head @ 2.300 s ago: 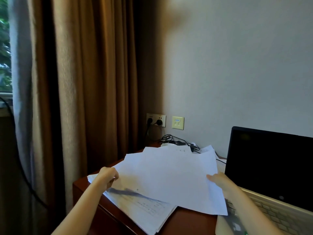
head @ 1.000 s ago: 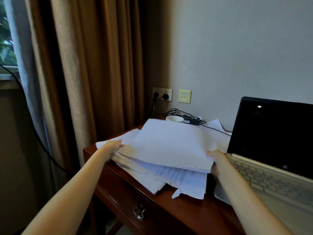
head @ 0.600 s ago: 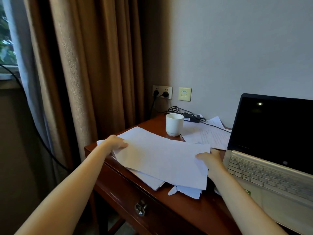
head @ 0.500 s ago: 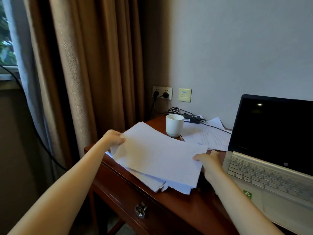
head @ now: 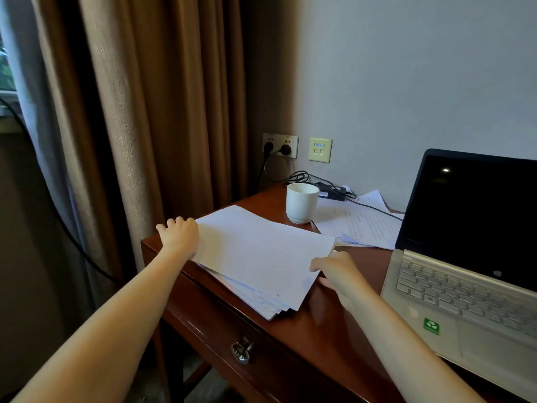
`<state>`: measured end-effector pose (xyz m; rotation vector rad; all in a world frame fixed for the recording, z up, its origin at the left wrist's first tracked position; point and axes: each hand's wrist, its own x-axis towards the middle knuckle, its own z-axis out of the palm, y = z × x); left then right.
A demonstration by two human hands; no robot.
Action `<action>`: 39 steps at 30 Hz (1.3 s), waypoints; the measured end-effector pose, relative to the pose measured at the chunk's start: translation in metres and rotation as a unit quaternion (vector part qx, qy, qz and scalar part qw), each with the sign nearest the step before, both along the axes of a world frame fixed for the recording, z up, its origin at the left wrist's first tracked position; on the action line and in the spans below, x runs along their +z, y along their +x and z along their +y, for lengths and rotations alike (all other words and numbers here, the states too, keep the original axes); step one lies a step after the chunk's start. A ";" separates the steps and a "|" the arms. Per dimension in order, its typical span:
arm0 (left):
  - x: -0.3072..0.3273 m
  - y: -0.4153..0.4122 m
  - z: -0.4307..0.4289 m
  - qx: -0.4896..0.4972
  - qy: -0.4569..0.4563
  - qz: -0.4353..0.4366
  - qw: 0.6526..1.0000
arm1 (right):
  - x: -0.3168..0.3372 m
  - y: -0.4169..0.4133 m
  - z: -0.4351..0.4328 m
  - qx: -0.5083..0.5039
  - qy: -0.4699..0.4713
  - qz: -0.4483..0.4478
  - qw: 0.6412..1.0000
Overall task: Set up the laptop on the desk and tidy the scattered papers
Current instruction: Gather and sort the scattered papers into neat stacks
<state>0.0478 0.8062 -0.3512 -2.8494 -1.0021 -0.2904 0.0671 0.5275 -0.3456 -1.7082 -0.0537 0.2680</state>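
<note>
Both arms reach forward. The left hand [head: 178, 235] rests loosely curled against the left edge of the paper stack [head: 261, 257], gripping nothing. The right hand [head: 337, 269] meets the stack's right edge, too blurred to tell whether it pinches. The flat white stack lies on the glossy wooden desk [head: 305, 330], between the curtain [head: 159, 112] and the open laptop [head: 465, 257]. Behind it stand a round white cup [head: 302, 202] and loose sheets [head: 363, 225].

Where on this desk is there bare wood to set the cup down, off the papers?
Bare wood: the front strip between the paper stack and the laptop, crossed by the right hand, and the back-left corner between the stack and the white cup. Crowded behind the cup: charger, cables, loose sheets.
</note>
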 end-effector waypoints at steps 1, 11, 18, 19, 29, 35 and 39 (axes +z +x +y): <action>-0.001 0.001 -0.001 -0.008 -0.008 -0.002 1.000 | 0.001 -0.001 0.001 0.010 0.017 0.013 1.000; 0.007 0.008 -0.023 -0.063 -0.046 -0.017 0.997 | 0.020 -0.020 0.005 0.115 0.066 0.088 0.987; 0.022 0.021 -0.061 -0.165 -0.085 -0.064 0.980 | 0.028 -0.033 -0.007 0.174 0.098 0.156 0.967; 0.024 0.023 -0.069 -0.183 -0.098 -0.080 0.975 | 0.029 -0.030 -0.010 0.169 0.077 0.155 0.970; 0.050 0.062 -0.158 -0.289 -0.403 -0.121 0.860 | 0.021 0.031 -0.043 0.025 -0.233 -0.059 0.970; 0.051 0.086 -0.200 -0.211 -0.638 -0.038 0.740 | 0.008 0.060 -0.063 -0.007 -0.479 -0.178 0.860; 0.054 0.100 -0.212 -0.109 -0.821 -0.096 0.552 | 0.004 0.076 -0.063 0.008 -0.499 -0.211 0.841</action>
